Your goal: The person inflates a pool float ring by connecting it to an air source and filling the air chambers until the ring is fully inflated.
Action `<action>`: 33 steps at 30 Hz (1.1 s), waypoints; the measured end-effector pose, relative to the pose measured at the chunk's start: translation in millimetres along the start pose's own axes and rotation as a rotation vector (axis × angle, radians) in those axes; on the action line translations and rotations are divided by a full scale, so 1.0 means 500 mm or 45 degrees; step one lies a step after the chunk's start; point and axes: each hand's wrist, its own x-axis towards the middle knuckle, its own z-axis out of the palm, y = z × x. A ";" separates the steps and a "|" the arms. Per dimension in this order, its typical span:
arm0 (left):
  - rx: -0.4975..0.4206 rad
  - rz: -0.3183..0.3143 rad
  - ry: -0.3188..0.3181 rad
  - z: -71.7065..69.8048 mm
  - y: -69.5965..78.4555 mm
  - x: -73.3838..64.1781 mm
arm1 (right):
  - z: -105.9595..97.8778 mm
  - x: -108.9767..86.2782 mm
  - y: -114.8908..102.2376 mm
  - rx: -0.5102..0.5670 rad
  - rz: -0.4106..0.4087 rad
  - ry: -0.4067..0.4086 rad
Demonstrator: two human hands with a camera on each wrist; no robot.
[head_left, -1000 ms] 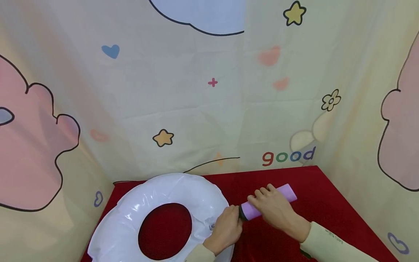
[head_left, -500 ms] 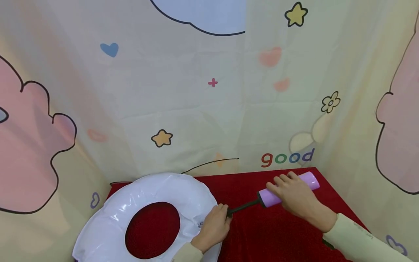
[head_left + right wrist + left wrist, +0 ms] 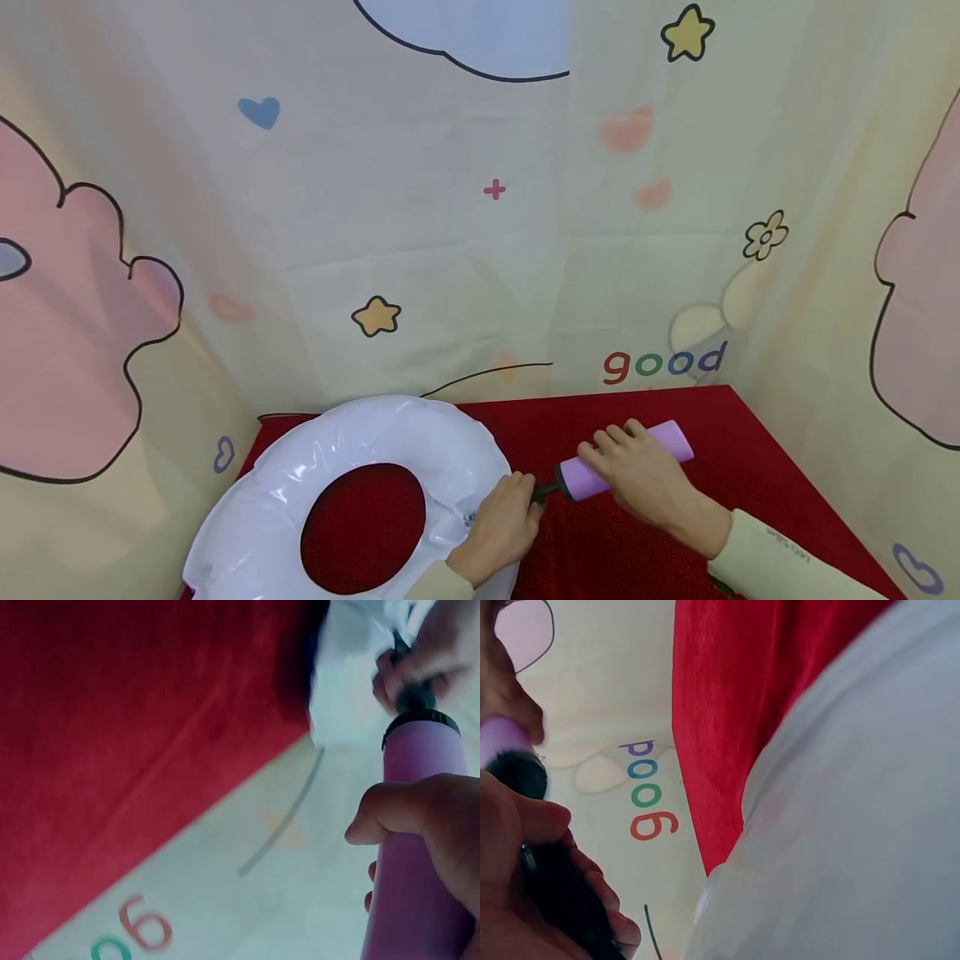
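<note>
A hand pump with a purple barrel (image 3: pixel 585 479) and a black rod and handle (image 3: pixel 562 900) is held between both hands. My left hand (image 3: pixel 501 521) grips the black handle, its fingers curled round it in the left wrist view. Round the purple barrel curls my right hand (image 3: pixel 637 471), thumb across it in the right wrist view. A short stretch of black rod shows between barrel and left hand. The white inflatable swim ring (image 3: pixel 262 517) lies left of the pump. Its clear valve (image 3: pixel 470 518) sits right beside my left hand; whether the pump joins it is hidden.
Red cloth (image 3: pixel 600 550) covers the table and shows through the ring's hole. A patterned curtain (image 3: pixel 420 208) closes off the back and both sides, with the word "good" low on the back one.
My right hand first drew the barrel away to the right, baring the black rod, then pushed it back toward my left hand. The ring shifted left in view, then partly back.
</note>
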 end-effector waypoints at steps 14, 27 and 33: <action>-0.058 0.048 -0.022 0.013 0.044 0.044 | -0.035 -0.018 0.024 -0.113 0.051 0.032; -0.077 0.011 -0.094 0.003 -0.007 0.004 | -0.030 -0.022 0.046 -0.007 0.021 -0.037; -0.027 -0.020 -0.012 0.000 -0.030 0.002 | -0.053 -0.036 0.102 -0.023 0.089 0.006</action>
